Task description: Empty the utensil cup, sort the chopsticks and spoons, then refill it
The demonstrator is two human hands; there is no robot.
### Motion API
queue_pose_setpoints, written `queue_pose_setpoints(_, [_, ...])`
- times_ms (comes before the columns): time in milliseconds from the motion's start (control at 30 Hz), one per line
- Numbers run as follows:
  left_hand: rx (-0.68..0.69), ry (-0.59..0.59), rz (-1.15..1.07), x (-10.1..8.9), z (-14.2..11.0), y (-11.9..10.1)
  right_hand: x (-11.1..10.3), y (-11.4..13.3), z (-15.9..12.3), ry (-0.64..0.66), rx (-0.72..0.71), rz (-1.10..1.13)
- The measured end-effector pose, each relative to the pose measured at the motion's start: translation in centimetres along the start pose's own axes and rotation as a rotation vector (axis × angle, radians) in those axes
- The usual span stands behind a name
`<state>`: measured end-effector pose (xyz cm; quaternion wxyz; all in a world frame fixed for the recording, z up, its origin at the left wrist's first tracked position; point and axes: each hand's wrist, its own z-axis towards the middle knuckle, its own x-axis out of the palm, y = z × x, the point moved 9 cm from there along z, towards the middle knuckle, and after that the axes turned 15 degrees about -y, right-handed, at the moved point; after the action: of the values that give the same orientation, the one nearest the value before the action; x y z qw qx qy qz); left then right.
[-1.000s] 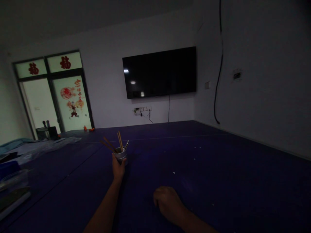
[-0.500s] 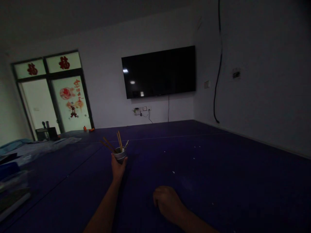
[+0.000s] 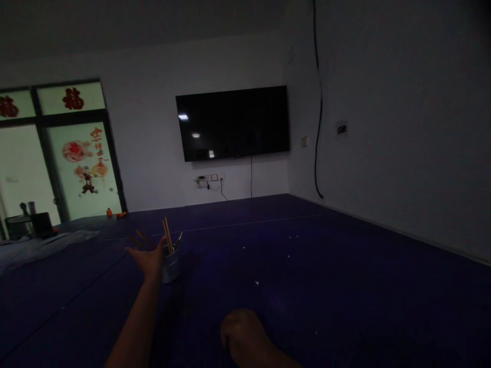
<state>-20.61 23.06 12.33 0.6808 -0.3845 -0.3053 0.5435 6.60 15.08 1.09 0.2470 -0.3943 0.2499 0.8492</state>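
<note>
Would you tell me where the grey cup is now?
In the head view, the grey cup stands on the purple table, left of centre, just right of the left hand.

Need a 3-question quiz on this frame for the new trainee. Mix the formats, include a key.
1. Multiple choice: where is the black screen?
A) Lying on the floor
B) Mounted on the wall
C) Leaning against the glass door

2. True or false: the right hand is curled closed.

3. Short answer: which of the two hands is nearer the cup with the thin sticks in it?

Key: 1. B; 2. True; 3. The left hand
</note>
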Motion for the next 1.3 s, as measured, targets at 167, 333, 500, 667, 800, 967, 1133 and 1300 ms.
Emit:
queue_pose_setpoints(167, [0.020,-0.081,0.051,0.1,0.2,-0.3,1.2,-0.5,-0.1,0.029,-0.034,0.000])
queue_pose_setpoints(333, [0.002,-0.004,0.174,0.3,-0.4,-0.3,-0.7,0.7,-0.3,-0.017,-0.014,-0.002])
queue_pose_setpoints(500, [0.034,0.035,0.307,0.2,-0.7,-0.9,-2.1,1.6,-0.5,-0.015,-0.021,0.027])
queue_pose_setpoints(667, [0.043,0.094,0.345,0.6,-0.5,-0.8,-2.2,1.7,-0.5,-0.013,-0.020,0.020])
queue_pose_setpoints(800, [0.049,0.140,0.327,1.0,-0.3,-0.5,-2.2,1.6,-0.5,-0.022,-0.021,0.014])
queue_pose_setpoints(967, [0.060,0.168,0.329,1.3,-0.2,-0.3,-2.0,1.5,-0.6,-0.027,-0.033,0.024])
queue_pose_setpoints(1133, [0.026,0.157,0.301,1.3,-0.1,-0.1,-2.0,1.5,-0.6,-0.044,-0.040,0.031])
queue_pose_setpoints(1300, [0.036,0.171,0.308,1.4,-0.1,-0.3,-1.9,1.6,-0.6,-0.020,-0.043,0.018])
